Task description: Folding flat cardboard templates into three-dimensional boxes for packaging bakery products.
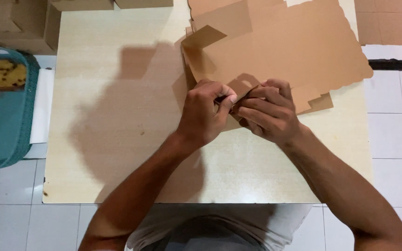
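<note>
On the light wooden table [117,139], a flat brown cardboard box blank [294,51] lies at the far right side, one flap [203,37] standing up at its left end. Left hand [204,114] and right hand [268,111] meet at the blank's near edge, touching each other, both with fingers curled tight and pinching a small cardboard tab [244,88] between them. Teal plastic container [1,107] sits off the table's left edge, more cardboard [387,21] on the tiled floor at upper right.
</note>
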